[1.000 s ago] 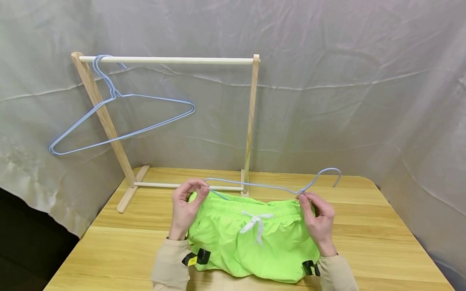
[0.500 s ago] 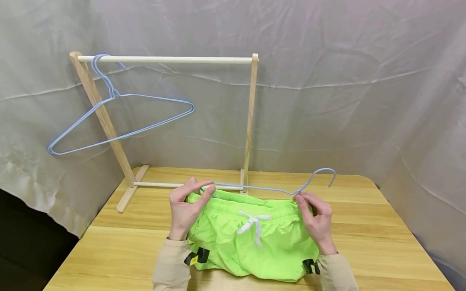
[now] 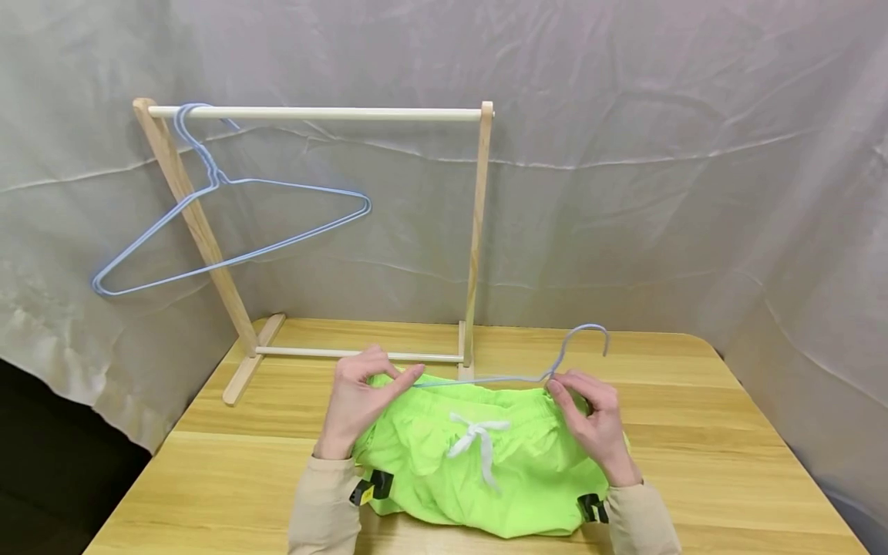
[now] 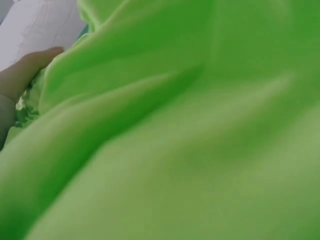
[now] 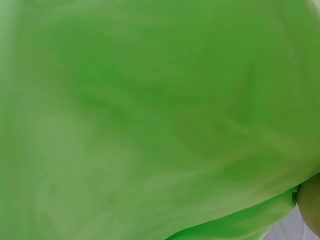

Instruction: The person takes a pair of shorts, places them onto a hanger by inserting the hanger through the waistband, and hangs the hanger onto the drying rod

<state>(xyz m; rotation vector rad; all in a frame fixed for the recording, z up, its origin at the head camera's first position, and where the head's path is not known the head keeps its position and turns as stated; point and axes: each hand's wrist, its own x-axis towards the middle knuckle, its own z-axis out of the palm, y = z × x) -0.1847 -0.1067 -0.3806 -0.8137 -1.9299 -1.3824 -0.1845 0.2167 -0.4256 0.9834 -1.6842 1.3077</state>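
Your left hand (image 3: pixel 357 401) pinches the left end of the light-blue wire hanger (image 3: pixel 499 375) together with the waistband of the neon-green shorts (image 3: pixel 479 462). Your right hand (image 3: pixel 590 420) pinches the hanger just below its hook, at the waistband's right corner. The shorts lie flat on the wooden table (image 3: pixel 728 462) between your wrists, the hanger along their top edge.

Even light, blurred wrist views

The head view is bright and sharp, with soft shadows under the wooden rack (image 3: pixel 315 114) (edges bow slightly). Both wrist views are filled by out-of-focus green shorts (image 4: pixel 190 140).
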